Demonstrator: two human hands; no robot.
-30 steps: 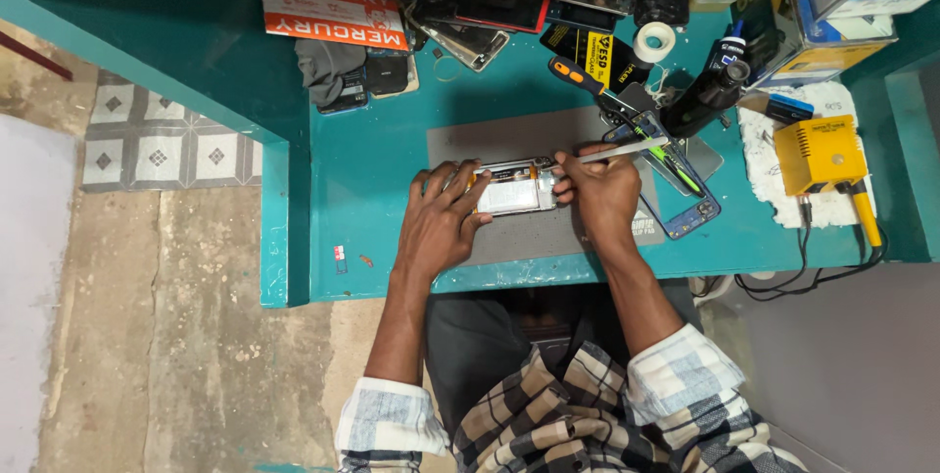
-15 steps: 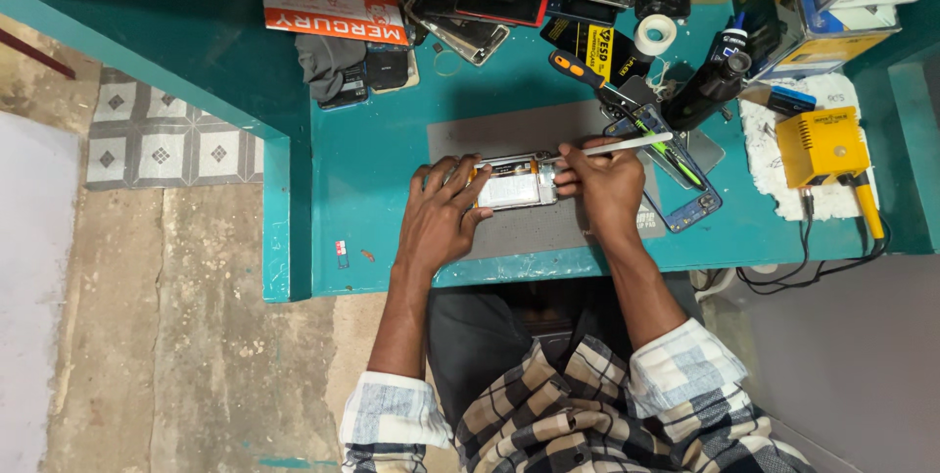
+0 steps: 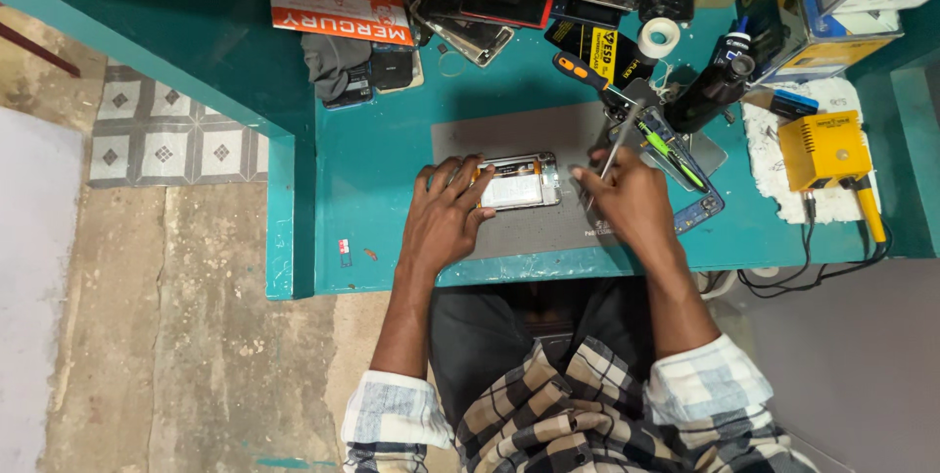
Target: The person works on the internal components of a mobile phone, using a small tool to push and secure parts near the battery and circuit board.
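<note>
- Two hands working at phone, lying opened on mat.
- Left hand pinning phone's left end, fingers spread.
- Right hand pinching tweezers just right of phone.
- Phone probably light, fragile; gripping by edges is safest.

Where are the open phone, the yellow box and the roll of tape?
open phone (image 3: pixel 516 182), head view, on its white middle.
yellow box (image 3: pixel 822 148), head view, on its top face.
roll of tape (image 3: pixel 659 38), head view, on its white ring.

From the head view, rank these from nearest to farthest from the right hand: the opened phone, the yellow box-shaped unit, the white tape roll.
Measured from the right hand:
1. Opened phone, just to its left on the grey mat.
2. White tape roll, up at the back of the bench.
3. Yellow box-shaped unit, far to the right on the white cloth.
</note>
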